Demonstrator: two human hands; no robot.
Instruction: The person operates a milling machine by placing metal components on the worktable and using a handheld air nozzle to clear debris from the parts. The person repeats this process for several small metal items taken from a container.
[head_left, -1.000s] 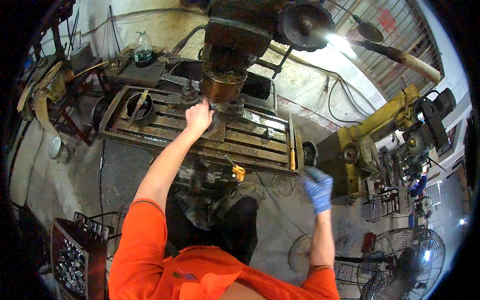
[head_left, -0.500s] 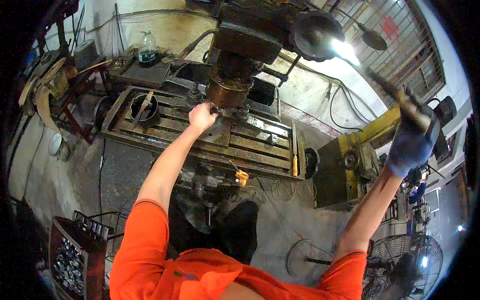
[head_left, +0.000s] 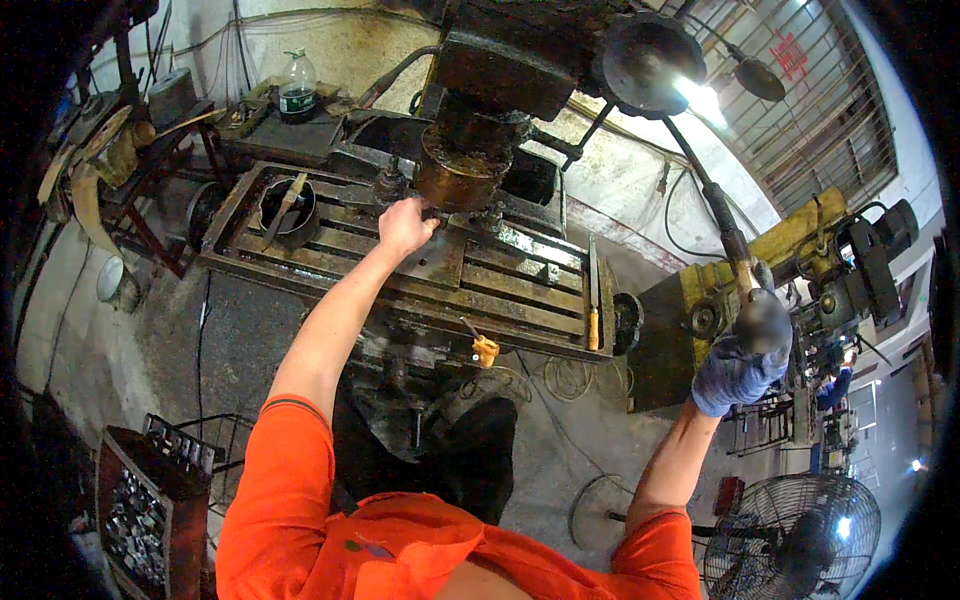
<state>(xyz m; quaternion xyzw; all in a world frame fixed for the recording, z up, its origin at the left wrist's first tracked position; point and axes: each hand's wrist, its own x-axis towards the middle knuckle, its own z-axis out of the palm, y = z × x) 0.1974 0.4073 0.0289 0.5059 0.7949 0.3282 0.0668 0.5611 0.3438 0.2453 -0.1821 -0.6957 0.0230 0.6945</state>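
My left hand point(head_left: 405, 230), bare, is closed just below the round spindle housing point(head_left: 460, 175) of a drilling or milling machine. Its fingertips press at a small dark part that I cannot make out. My right hand point(head_left: 750, 350) wears a grey-blue glove with a dark palm. It is wrapped round the end of a long dark lever point(head_left: 718, 205) that slants up to the machine's round hub point(head_left: 650, 65). Under the spindle stretches the slotted, oily machine table point(head_left: 500, 292).
On the table are a dark pot point(head_left: 298, 225) with a brush point(head_left: 285, 208) across it and a wooden-handled file point(head_left: 594, 320). A yellow-handled tool point(head_left: 485, 350) sits at its front edge. Metal pieces fill a box point(head_left: 135, 525) at lower left; a fan point(head_left: 800, 540) stands at lower right.
My right hand has swung the lever inward, to the left and down toward me. My left hand stays near the spindle. The view has shifted slightly.
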